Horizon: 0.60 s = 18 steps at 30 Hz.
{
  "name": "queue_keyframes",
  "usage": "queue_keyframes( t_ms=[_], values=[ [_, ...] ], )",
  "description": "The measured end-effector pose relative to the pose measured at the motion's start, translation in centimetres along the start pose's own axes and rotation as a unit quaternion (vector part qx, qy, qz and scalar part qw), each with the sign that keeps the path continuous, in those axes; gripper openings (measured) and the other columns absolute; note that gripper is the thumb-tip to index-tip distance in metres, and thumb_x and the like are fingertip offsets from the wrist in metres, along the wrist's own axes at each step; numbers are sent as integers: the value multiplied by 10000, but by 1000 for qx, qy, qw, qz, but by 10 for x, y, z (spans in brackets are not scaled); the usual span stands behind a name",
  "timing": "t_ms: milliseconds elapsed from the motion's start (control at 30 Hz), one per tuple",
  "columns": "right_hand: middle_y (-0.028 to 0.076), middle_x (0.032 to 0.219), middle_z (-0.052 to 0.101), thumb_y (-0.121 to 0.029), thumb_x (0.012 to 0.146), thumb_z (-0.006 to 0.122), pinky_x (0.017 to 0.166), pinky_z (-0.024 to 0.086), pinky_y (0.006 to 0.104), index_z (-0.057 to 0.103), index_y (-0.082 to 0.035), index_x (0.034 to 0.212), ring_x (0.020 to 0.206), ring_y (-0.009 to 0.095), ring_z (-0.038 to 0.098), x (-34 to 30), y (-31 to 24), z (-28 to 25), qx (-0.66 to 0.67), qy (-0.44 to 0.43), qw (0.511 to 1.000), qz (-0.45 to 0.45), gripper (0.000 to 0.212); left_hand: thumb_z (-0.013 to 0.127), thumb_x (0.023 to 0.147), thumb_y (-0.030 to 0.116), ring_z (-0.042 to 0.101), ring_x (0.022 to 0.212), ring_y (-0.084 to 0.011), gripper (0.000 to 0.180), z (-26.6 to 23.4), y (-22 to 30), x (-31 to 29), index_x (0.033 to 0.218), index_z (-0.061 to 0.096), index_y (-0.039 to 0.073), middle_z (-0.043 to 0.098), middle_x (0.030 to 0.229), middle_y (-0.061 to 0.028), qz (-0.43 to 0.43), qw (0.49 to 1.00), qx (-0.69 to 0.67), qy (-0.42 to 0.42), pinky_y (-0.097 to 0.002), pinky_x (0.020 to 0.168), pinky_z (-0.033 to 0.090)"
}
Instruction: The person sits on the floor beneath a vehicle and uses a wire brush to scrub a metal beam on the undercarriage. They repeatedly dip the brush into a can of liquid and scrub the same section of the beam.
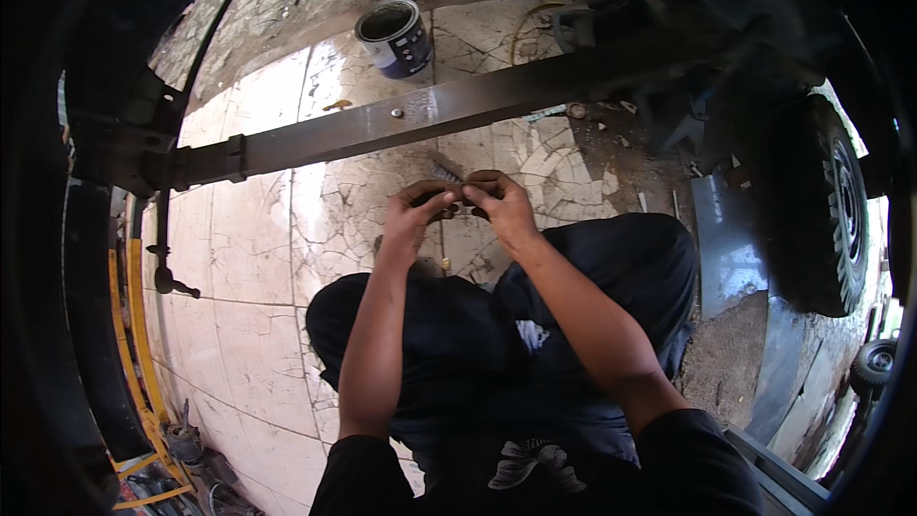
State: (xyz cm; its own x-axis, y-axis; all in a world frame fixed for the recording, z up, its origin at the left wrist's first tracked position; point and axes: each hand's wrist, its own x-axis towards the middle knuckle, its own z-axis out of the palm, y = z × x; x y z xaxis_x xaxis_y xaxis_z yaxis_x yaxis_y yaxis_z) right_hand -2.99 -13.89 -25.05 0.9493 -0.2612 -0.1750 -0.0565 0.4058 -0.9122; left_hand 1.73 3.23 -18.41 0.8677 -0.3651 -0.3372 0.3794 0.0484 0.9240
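Observation:
My left hand [420,213] and my right hand [500,205] meet in front of my knees, fingertips pinched close together. Between them is something small and dark, too small to make out. Both hands are closed on it. Just beyond the fingers, a brush-like tool with a pale handle [446,165] lies on the cracked tile floor, partly hidden by my hands. Over the floor, past my hands, a dark metal beam [325,138] runs across the view. I squat with bare forearms reaching forward between my dark-clad knees.
Beyond the beam stands an open paint can [394,38]. A tyred wheel [833,205] is at the right, beside a metal sheet [728,244] on the ground. A yellow frame [143,344] stands at the left. From the beam's left end hangs a thin rod [162,229].

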Motion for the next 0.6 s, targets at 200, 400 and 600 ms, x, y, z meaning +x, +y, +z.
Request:
queue_keyframes(
  t_ms=[200, 400, 600],
  values=[
    [79, 1125, 715, -164, 910, 827, 876, 558, 307, 628, -34, 1256, 1024, 150, 679, -1, -10, 5, -76, 70, 995, 3, 420, 816, 894, 138, 701, 990, -180, 313, -1, -1, 8, 1128, 722, -49, 746, 1072, -112, -21, 999, 30, -37, -315, 918, 555],
    [77, 1082, 759, -129, 1050, 623, 946, 530, 289, 739, 14, 1178, 1026, 139, 683, -1, -19, 5, -41, -35, 997, 46, 224, 798, 910, 121, 704, 997, -185, 426, 2, -9, 15, 1270, 663, -60, 743, 1074, -120, 31, 998, 42, -18, -298, 911, 553],
    [86, 1088, 759, -115, 1035, 639, 960, 522, 298, 699, 1, 1263, 1018, 149, 692, 2, -16, 1, -130, -91, 987, 14, 264, 802, 911, 134, 709, 1018, -194, 438, -1, -20, 20, 1297, 661, -19, 750, 1086, -119, 129, 961, 241, 39, -299, 890, 557]
  ],
)
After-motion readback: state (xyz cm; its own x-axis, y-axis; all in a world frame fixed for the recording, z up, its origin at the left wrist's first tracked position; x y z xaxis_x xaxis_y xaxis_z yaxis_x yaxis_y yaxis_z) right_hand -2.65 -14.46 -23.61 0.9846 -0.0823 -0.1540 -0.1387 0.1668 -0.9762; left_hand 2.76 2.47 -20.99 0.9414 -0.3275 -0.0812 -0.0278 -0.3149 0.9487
